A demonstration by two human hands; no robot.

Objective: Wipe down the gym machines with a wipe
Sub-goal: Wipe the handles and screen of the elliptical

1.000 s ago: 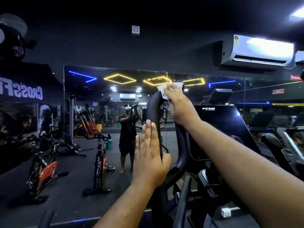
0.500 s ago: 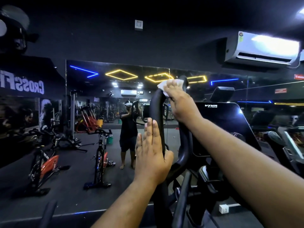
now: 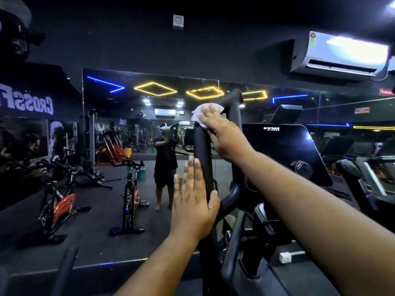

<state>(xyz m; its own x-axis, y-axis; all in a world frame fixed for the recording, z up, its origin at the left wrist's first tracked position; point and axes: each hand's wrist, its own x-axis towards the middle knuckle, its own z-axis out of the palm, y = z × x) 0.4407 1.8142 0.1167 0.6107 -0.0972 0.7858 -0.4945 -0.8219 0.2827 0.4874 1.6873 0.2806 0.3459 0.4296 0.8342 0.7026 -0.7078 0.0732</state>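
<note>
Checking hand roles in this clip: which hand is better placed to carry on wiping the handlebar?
Right. The right hand already presses the wipe on the handlebar; the left hand only steadies the bar lower down.

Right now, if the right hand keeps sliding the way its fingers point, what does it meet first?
The right hand points up and left along the handlebar, pressing the wipe. Past the wipe it would likely leave the bar's bend into open air; the mirror lies behind, at unclear depth.
</note>
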